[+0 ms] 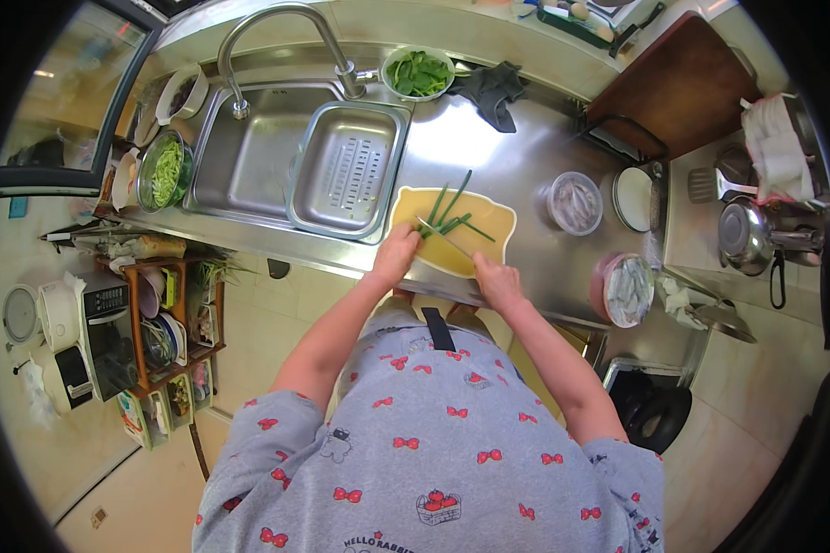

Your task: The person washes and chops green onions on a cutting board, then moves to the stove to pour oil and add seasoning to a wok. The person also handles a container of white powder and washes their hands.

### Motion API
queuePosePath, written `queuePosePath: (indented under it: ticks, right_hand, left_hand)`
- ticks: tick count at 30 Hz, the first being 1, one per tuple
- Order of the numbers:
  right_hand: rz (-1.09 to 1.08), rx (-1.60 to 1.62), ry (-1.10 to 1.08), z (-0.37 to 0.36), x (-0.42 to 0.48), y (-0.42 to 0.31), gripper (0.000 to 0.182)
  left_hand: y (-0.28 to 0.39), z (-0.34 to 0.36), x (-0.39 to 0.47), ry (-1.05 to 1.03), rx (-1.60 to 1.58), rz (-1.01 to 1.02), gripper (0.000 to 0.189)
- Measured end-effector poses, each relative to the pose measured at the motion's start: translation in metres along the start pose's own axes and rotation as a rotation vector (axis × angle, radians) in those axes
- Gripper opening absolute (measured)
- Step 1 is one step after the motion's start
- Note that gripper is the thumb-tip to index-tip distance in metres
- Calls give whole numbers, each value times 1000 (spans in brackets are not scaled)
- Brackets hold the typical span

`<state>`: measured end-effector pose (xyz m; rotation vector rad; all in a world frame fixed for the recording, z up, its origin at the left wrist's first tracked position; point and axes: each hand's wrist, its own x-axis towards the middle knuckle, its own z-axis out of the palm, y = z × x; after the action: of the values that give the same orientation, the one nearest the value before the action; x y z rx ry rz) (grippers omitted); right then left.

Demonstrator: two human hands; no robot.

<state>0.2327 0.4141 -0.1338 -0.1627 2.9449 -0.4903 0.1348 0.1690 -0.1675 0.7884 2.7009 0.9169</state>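
A yellow cutting board [484, 207] with a white rim lies on the steel counter, right of the sink. On it rest several green onion stalks [454, 195], fanned out away from me. My left hand [398, 253] grips their near ends at the board's left edge. In my right hand [498, 280] is the handle of a kitchen knife [446, 238]. Its blade slants up and left across the board, with the tip close to my left fingers and over the stalks. Whether the edge touches them I cannot tell.
Left of the board, a steel drain basket [349, 169] sits in the sink [263, 148]. Leafy greens [418, 72] fill a bowl behind. Rightward stand a container of shrimp or small fish [575, 202], a tub of pale fish-like pieces [628, 290] and white plates [634, 199].
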Motion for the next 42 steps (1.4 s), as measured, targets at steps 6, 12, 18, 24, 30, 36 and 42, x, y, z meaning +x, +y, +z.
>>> queuePosePath:
  ticks: [6, 12, 18, 24, 30, 36, 42]
  right_hand:
    - [-6, 199, 78, -27, -8, 8, 13]
    - [179, 427, 207, -63, -35, 13, 17]
    - [275, 392, 225, -61, -58, 38, 17]
    - [310, 357, 219, -55, -59, 44, 16]
    - [269, 278, 147, -61, -47, 22, 15]
    - [111, 184, 51, -68, -26, 1, 10]
    - [73, -4, -172, -54, -10, 2, 11]
  left_hand:
    - [-11, -26, 27, 252, -120, -152, 10]
    - [10, 29, 105, 464, -303, -226, 15]
    - [71, 50, 98, 303, -96, -58, 31]
    - [64, 60, 60, 242, -17, 140, 39]
    - [71, 53, 36, 292, -56, 24, 41]
    - [81, 36, 19, 291, -55, -116, 36]
    - [65, 49, 14, 251, -53, 7, 24]
